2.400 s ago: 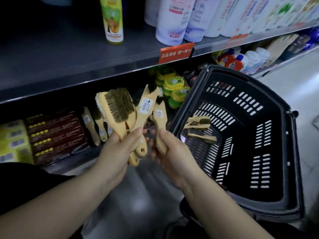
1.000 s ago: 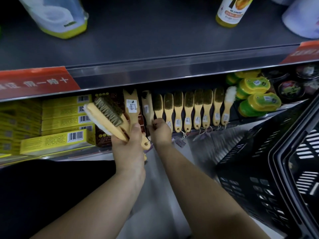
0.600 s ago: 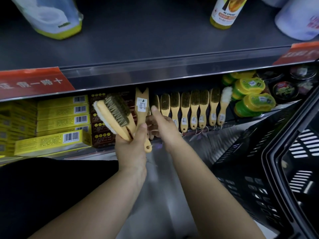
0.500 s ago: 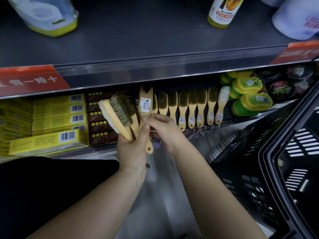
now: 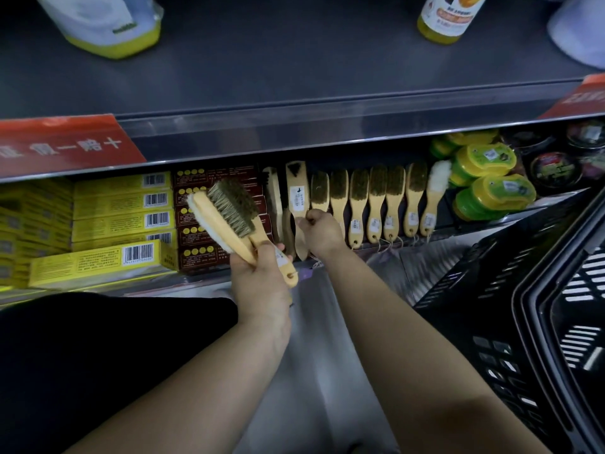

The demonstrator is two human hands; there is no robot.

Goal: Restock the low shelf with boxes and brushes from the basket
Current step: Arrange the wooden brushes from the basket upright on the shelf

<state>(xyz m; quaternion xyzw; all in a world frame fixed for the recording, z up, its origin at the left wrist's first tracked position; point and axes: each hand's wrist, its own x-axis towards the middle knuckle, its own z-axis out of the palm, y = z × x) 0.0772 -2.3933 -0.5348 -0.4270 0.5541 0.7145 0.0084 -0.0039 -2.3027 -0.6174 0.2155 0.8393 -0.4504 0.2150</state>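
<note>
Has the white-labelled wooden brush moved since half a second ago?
Yes. The right hand took this wooden brush from the left hand to the shelved brush row.

Dim, cool light; deep shadow under the shelf; wide-angle bending and slight blur at edges.

"假一赔十" on red shelf sign [image 5: 65,145] (cropped)

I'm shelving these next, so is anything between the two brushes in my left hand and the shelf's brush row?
Yes: the right hand, gripping a labelled wooden brush, sits at the left end of the brush row, between it and the two brushes in the left hand.
</note>
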